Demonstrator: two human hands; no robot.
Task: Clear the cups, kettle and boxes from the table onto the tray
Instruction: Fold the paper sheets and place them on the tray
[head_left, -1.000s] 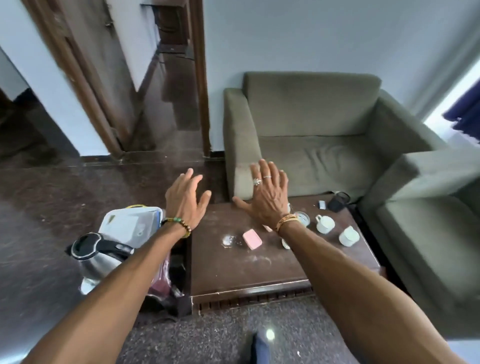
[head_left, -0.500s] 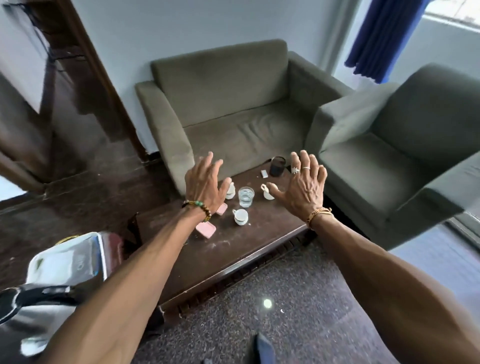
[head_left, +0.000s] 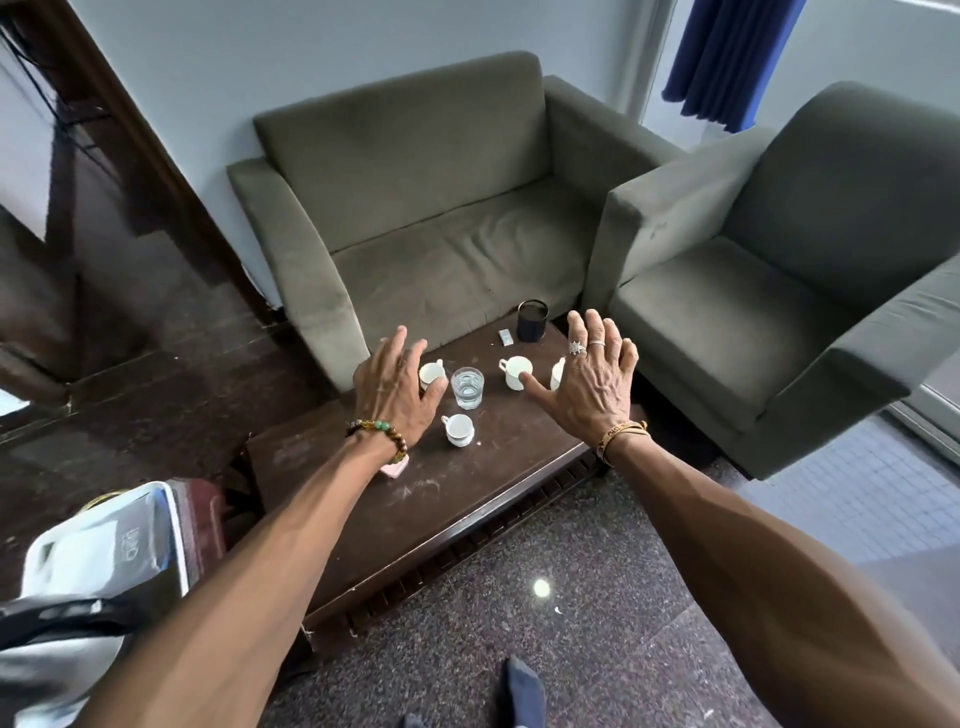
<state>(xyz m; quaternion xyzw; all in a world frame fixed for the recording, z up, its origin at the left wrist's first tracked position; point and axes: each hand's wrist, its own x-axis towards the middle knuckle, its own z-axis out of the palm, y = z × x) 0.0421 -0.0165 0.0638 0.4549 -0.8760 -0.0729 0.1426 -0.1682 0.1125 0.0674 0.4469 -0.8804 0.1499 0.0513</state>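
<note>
Both my arms reach straight out over the low dark table (head_left: 395, 514), palms down, backs of the hands up. My left hand (head_left: 397, 387) hovers with its fingers spread wide and slightly curled, holding nothing; a beaded bracelet (head_left: 382, 434) circles that wrist. At its 2 o'clock a white cup (head_left: 432, 373) stands partly hidden behind my fingertips; I cannot tell whether they touch it. A pink box (head_left: 394, 469) peeks out from under my left wrist, at 6 o'clock of the hand.

My right hand (head_left: 595, 382) is also fanned wide and empty, thumb stretched toward 9 o'clock just below another white cup (head_left: 517, 371). A third white piece (head_left: 557, 373) is mostly hidden behind my index finger. Between my hands stands a glass of water (head_left: 467, 387), and at its 6 o'clock a cup (head_left: 458, 429) nearer me. A black round container (head_left: 532, 320) sits at the table's far edge, 12 o'clock. The kettle (head_left: 47, 639) lies blurred at 8 o'clock, off the table's left end.
</note>
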